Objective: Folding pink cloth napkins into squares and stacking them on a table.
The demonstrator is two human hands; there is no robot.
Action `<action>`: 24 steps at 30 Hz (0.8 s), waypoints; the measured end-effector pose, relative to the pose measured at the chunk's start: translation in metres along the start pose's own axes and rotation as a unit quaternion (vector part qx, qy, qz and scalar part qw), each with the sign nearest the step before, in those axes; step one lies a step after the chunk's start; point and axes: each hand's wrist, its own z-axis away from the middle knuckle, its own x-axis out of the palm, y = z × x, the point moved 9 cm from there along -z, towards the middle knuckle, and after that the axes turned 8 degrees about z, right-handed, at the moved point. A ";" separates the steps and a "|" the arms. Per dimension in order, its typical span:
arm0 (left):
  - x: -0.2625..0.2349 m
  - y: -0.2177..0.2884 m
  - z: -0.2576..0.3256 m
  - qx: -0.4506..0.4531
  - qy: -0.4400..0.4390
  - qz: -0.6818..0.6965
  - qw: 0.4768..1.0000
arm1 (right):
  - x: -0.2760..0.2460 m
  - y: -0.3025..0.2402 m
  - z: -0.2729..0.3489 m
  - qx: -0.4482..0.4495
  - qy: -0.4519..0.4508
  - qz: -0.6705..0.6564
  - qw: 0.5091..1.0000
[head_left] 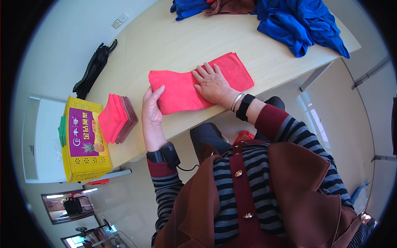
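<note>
The table is bare across its middle, between the red cloth at the near edge and the blue cloths heaped at the far right corner. More bare top lies between the red cloth and the folded stack near the left end. A yellow box blocks that left end; a black bag hangs off the far left edge.
</note>
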 end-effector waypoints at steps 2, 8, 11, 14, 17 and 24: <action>0.030 0.004 -0.008 0.009 -0.022 -0.002 1.000 | -0.001 0.000 0.000 0.002 0.010 -0.005 1.000; 0.099 -0.023 -0.046 -0.032 -0.088 -0.055 0.994 | -0.022 0.003 0.015 -0.011 0.064 -0.064 0.996; 0.114 -0.043 -0.057 -0.043 -0.088 -0.094 0.991 | -0.029 -0.006 0.044 -0.042 0.017 -0.034 0.998; 0.126 -0.071 -0.071 -0.059 -0.104 -0.135 0.984 | -0.028 -0.018 0.077 -0.060 0.014 -0.038 0.997; 0.128 -0.100 -0.084 -0.045 -0.086 -0.275 0.957 | -0.033 -0.024 0.096 -0.085 0.055 -0.076 0.992; 0.152 -0.122 -0.091 0.015 -0.100 -0.470 0.877 | -0.037 -0.023 0.110 -0.112 0.094 -0.064 0.987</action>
